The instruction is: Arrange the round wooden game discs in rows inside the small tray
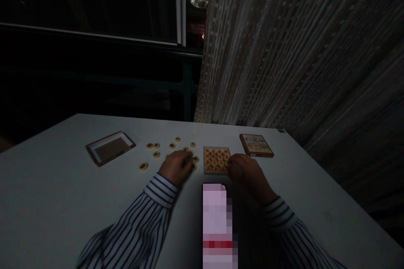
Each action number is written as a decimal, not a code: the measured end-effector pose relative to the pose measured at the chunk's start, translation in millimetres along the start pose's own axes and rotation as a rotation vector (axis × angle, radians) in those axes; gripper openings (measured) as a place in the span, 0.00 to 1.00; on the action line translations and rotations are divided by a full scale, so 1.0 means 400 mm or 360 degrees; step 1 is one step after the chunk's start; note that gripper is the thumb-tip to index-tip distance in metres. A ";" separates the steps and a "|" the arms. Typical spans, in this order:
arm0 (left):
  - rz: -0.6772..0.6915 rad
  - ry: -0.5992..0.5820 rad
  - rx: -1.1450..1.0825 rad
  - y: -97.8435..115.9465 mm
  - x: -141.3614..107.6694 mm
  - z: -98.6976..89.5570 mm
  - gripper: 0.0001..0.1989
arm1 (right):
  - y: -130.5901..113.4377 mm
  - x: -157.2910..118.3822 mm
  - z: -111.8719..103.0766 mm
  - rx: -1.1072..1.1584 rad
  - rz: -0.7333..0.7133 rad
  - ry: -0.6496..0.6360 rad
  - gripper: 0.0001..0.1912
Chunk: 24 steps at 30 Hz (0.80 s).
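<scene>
Rows of red-marked xiangqi pieces (213, 156) lie in a shallow square tray (205, 171) in the middle of the table. My right hand (249, 173) is at the tray's right edge, fingers bent and pinched together; what sits between them is hidden. To the left, my left hand (176, 165) reaches over loose xiangqi pieces with dark marks, its fingers curled. I cannot make out whether a piece is in its grasp. Other loose pieces, such as one xiangqi piece (143, 166) and another (178, 139), are scattered beside and beyond that hand.
An open box half (94, 161) lies on the left of the white table (110, 201). A printed box lid (257, 145) lies at right. Nearest me is a lit phone (214, 210), its screen partly pixelated. A string curtain (252, 50) hangs past the table's far edge.
</scene>
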<state>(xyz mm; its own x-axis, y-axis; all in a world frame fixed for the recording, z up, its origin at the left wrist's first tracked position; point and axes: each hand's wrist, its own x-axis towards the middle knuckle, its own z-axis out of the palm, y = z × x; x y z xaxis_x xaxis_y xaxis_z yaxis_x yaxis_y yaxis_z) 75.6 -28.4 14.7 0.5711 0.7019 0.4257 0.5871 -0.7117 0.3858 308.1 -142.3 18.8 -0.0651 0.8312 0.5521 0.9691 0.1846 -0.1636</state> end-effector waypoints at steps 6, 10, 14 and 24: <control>0.0028 -0.0277 0.0203 0.017 -0.014 0.018 0.13 | -0.031 0.035 0.023 -0.0067 -0.0050 -0.0151 0.09; 0.0027 -0.0343 0.0305 0.025 -0.011 0.024 0.13 | -0.068 0.043 0.040 -0.0069 -0.0083 -0.0129 0.08; 0.0010 -0.0362 0.0335 0.021 -0.011 0.034 0.13 | -0.071 0.027 0.046 0.0031 -0.0077 -0.0076 0.09; -0.0018 -0.0363 0.0343 0.019 -0.011 0.037 0.12 | -0.048 0.006 0.052 0.0089 -0.0074 -0.0045 0.11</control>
<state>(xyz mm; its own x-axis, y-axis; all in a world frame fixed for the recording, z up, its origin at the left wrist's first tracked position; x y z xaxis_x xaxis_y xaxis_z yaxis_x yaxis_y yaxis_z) 86.2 -36.5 3.5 0.6634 0.7158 0.2181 0.6884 -0.6981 0.1971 284.4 -132.8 6.1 -0.1172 0.8354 0.5369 0.9501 0.2517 -0.1843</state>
